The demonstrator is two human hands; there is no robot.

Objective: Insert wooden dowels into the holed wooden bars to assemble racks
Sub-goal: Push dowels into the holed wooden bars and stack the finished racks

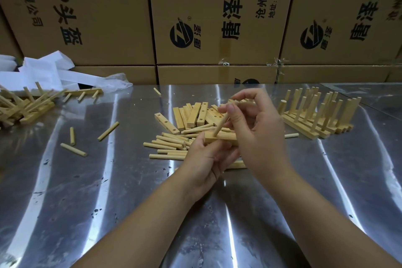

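A dowel point(221, 124) is pinched near its top by the right hand point(258, 130), and its lower end is set at a hole in the holed bar point(219, 137). The bar is gripped from below by the left hand point(206, 159), just above the metal table point(108, 202). The dowel is tilted. If it is pressed at that slant, it could be jammed, or the bar twisted out of the fingers. Loose dowels point(167, 146) and spare bars point(191, 115) are heaped just behind, and finished racks point(315, 115) are stood at the right.
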